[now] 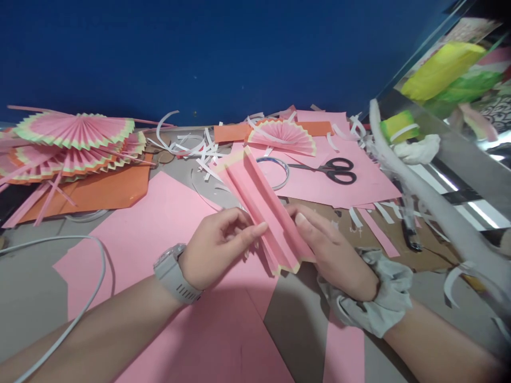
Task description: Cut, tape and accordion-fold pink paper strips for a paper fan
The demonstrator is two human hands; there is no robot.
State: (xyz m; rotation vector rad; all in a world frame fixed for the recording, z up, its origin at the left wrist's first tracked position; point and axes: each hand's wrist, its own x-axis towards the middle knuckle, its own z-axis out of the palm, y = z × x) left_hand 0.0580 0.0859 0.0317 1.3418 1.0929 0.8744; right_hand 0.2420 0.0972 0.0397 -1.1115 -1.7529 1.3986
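Observation:
Between my two hands is a pleated strip of pink paper (263,199) with pale yellow-green edges, tilted, its folds partly spread. My left hand (223,239), with a grey watch on the wrist, pinches its left side between thumb and fingers. On the opposite side my right hand (319,242), wearing a pale green scrunchie, grips the outer fold; its fingers are mostly hidden behind the paper. Large pink sheets (151,229) lie beneath the hands. Just beyond the strip rests a roll of tape (284,171), partly covered by it.
Black-handled scissors (339,171) lie on pink paper at the back, near a finished paper fan (281,137). Several pleated fans (80,133) are stacked on orange paper (107,186) at left. White paper scraps (207,149), a cutter (411,234) and a grey cable (101,260) lie around.

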